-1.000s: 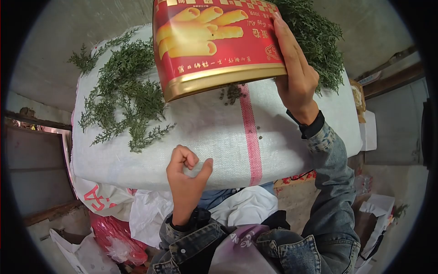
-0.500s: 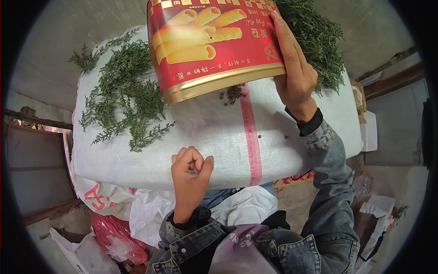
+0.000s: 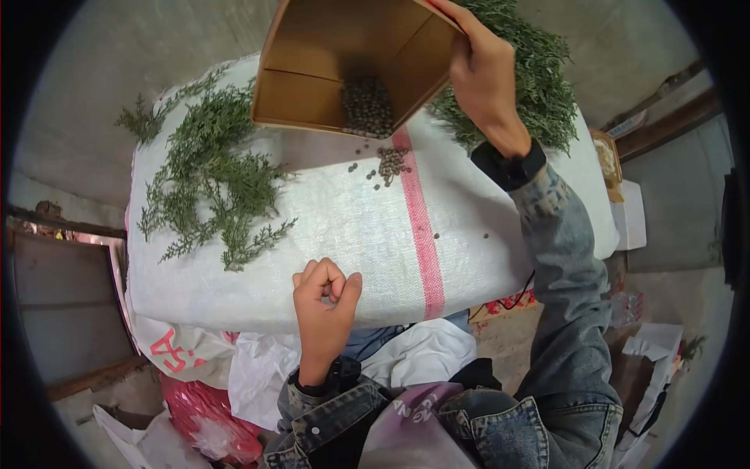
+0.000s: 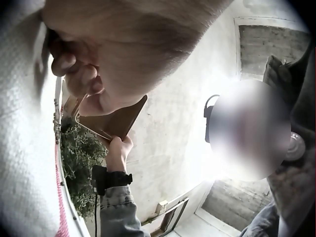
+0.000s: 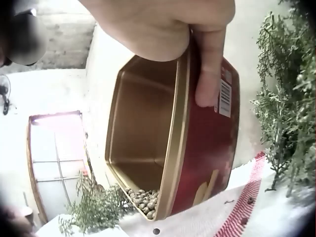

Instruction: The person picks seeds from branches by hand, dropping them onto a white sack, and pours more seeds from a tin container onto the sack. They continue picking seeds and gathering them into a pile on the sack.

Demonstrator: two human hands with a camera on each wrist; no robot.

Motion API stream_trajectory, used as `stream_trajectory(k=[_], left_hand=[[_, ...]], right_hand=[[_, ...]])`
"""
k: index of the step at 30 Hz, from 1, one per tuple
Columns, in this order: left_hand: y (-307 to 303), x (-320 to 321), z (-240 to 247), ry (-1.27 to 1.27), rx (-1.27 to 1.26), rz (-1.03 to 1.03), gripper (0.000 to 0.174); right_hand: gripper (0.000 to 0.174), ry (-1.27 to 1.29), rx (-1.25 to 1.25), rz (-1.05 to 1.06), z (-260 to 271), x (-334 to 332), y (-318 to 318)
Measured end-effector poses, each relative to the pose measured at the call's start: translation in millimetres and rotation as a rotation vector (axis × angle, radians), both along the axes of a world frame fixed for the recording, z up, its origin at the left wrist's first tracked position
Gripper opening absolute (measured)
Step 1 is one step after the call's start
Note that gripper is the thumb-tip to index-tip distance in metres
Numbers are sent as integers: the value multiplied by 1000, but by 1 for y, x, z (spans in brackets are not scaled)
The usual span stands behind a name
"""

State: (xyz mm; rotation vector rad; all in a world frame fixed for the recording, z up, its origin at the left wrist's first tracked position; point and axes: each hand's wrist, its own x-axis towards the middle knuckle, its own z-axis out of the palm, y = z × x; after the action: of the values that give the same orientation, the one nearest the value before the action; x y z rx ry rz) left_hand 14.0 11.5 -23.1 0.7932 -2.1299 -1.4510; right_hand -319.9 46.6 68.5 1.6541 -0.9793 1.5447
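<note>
My right hand (image 3: 486, 82) grips a red and gold egg-roll tin (image 3: 297, 98) by its side, up over the far part of a white woven sack (image 3: 344, 219). The tin is tilted, its open mouth facing me. Small round dark seeds (image 3: 367, 108) have gathered in its lower corner. Under the mouth, a small heap of the same seeds (image 3: 392, 162) lies by the sack's pink stripe. In the right wrist view the thumb presses the tin's red wall (image 5: 205, 143). My left hand (image 3: 326, 301), fingers loosely curled and holding nothing visible, is over the sack's near edge.
Green conifer sprigs (image 3: 211, 172) spread across the sack's left side, and a thicker pile of sprigs (image 3: 539, 86) is at the far right. A few loose seeds dot the sack near the stripe. Below the near edge are plastic bags (image 3: 262, 367) and a red bag (image 3: 207, 418).
The tin has been tipped from its printed side to show its open mouth and the seeds inside. More seeds show on the sack. The left hand stays nearly in place.
</note>
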Motion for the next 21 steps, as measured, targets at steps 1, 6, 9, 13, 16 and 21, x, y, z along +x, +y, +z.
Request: stream_trajectory(k=[1,6,9,13,16,21], left_hand=[[0,0,0,-8,29,-3,36],[0,4,1,-27,96,-7,34],[-1,4,0,-27,101,-13,34],[0,4,-1,-23,101,-10,34],[0,3,0,-29,78,-10,34],[0,3,1,-13,13,-17,35]], right_hand=[[40,-129,180,-164,4,-1,3],[44,-538,689,-475,4,-32,-3],[45,-703,781,-434,0,-34,-9],[43,-925,838,-293,-4,-31,-19],[44,-1016,863,-162,-12,-38,-24],[41,-1174,873,-71,-13,-36,-27]])
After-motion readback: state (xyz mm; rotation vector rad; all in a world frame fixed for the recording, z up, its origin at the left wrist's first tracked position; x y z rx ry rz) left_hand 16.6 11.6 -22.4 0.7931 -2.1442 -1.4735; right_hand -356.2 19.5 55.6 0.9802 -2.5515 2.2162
